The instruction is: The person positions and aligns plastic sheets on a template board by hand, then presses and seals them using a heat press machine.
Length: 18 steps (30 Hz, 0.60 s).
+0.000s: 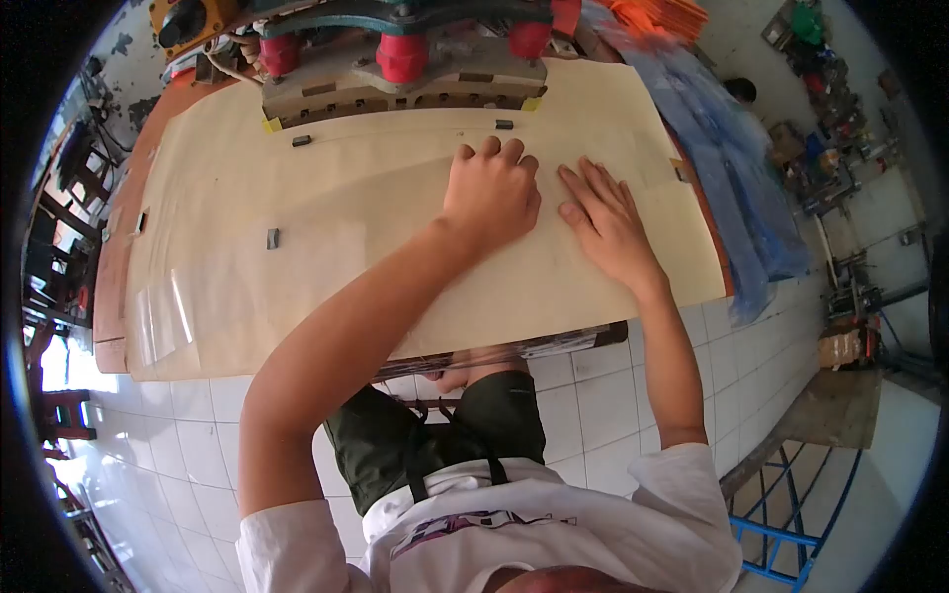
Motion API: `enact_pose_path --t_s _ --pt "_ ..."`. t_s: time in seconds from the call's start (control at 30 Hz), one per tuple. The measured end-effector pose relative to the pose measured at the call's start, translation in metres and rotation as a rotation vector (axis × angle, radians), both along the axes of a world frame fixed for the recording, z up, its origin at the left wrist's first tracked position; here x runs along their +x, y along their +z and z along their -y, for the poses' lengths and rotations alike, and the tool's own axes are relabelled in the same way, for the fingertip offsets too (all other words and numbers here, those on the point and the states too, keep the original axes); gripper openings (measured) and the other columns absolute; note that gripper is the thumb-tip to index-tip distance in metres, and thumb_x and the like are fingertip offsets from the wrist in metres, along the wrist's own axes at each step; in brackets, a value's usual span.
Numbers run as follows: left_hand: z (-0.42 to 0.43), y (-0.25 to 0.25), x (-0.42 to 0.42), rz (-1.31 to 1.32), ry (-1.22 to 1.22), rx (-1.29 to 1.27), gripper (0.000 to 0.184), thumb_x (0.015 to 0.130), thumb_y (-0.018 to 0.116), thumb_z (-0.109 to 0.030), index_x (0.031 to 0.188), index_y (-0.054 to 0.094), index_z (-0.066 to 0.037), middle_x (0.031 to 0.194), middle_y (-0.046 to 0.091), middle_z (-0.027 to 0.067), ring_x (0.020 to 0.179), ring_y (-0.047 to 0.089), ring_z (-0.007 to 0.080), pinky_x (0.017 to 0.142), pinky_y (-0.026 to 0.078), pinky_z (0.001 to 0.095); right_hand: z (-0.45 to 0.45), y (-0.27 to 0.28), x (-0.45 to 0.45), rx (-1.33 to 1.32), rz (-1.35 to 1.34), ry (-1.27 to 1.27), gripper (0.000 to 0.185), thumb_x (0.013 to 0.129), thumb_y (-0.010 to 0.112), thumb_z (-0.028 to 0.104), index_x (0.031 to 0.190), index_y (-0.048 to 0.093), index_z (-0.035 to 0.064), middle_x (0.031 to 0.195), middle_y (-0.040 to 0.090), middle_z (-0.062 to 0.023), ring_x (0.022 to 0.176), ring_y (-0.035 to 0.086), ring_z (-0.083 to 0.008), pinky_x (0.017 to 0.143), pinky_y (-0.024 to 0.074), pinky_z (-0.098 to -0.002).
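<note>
My left hand point(491, 193) is on the cream-coloured sheet right of its middle, its fingers curled under; what they hold, if anything, is hidden. Just right of it, my right hand point(610, 222) lies flat on the sheet with its fingers stretched forward. The smooth cream sheet point(395, 287) covers the tabletop. On it are small dark blocks: one point(504, 125) ahead of my left hand, one point(301, 141) at the back left, and one point(274, 238) further left. A transparent film edge shines at the sheet's left front.
A machine head with red cylinders point(401, 58) and a metal bar point(395, 99) stands over the sheet's back edge. Blue plastic point(722, 168) hangs over the table's right side. Orange material point(657, 18) lies behind. A blue metal frame point(791, 534) stands at the lower right.
</note>
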<state>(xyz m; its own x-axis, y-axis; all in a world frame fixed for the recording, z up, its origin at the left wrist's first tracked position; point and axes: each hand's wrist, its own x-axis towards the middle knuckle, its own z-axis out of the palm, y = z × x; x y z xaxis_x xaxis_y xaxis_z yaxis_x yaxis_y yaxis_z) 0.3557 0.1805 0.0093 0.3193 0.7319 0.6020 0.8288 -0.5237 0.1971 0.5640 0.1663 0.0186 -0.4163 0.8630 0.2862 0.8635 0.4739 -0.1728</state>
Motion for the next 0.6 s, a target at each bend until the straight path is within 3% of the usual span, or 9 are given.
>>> enact_pose_path --t_s 0.23,0.33,0.4,0.53,0.6 --pt "0.0 0.002 0.0 -0.128 0.014 -0.013 0.015 0.083 0.06 -0.021 0.08 0.066 -0.007 0.091 0.062 0.0099 0.091 0.062 0.0293 0.074 0.051 0.0447 -0.002 -0.006 0.0 0.023 0.025 -0.028 0.05 0.1 0.045 0.042 0.142 0.048 0.0164 0.152 0.038 -0.019 0.141 0.033 -0.0395 0.115 0.021 -0.0565" --pt "0.002 0.013 0.004 -0.212 0.021 -0.113 0.021 0.082 0.061 -0.021 0.091 0.072 -0.006 0.098 0.066 0.0104 0.095 0.064 0.0284 0.079 0.051 0.0444 -0.003 -0.005 0.001 0.028 0.014 -0.014 0.051 0.099 0.046 0.042 0.142 0.048 0.0147 0.152 0.038 -0.0177 0.14 0.034 -0.0389 0.115 0.0213 -0.0569" --pt "0.006 0.028 0.007 -0.409 -0.005 -0.309 0.026 0.084 0.06 -0.024 0.096 0.072 -0.005 0.105 0.067 0.0118 0.099 0.066 0.0295 0.08 0.052 0.0428 -0.003 -0.001 -0.001 -0.021 0.021 -0.057 0.054 0.099 0.046 0.04 0.145 0.043 0.0121 0.152 0.039 -0.0172 0.141 0.033 -0.0382 0.116 0.0188 -0.0558" --pt "0.013 0.066 0.003 -0.563 -0.076 -0.481 0.034 0.088 0.054 -0.031 0.099 0.071 -0.003 0.103 0.068 0.0149 0.097 0.067 0.0344 0.079 0.054 0.0446 0.012 0.009 -0.014 0.041 -0.077 0.173 0.057 0.1 0.046 0.038 0.149 0.036 0.0097 0.153 0.036 -0.0167 0.144 0.029 -0.0372 0.118 0.0159 -0.0537" --pt "0.012 0.073 -0.003 -0.48 -0.152 -0.679 0.047 0.088 0.055 -0.036 0.114 0.066 0.001 0.118 0.063 0.0197 0.112 0.062 0.0374 0.093 0.049 0.0524 0.018 0.005 -0.019 -0.122 0.011 0.249 0.06 0.1 0.046 0.038 0.151 0.031 0.0089 0.157 0.029 -0.0152 0.146 0.024 -0.0352 0.119 0.0133 -0.0517"
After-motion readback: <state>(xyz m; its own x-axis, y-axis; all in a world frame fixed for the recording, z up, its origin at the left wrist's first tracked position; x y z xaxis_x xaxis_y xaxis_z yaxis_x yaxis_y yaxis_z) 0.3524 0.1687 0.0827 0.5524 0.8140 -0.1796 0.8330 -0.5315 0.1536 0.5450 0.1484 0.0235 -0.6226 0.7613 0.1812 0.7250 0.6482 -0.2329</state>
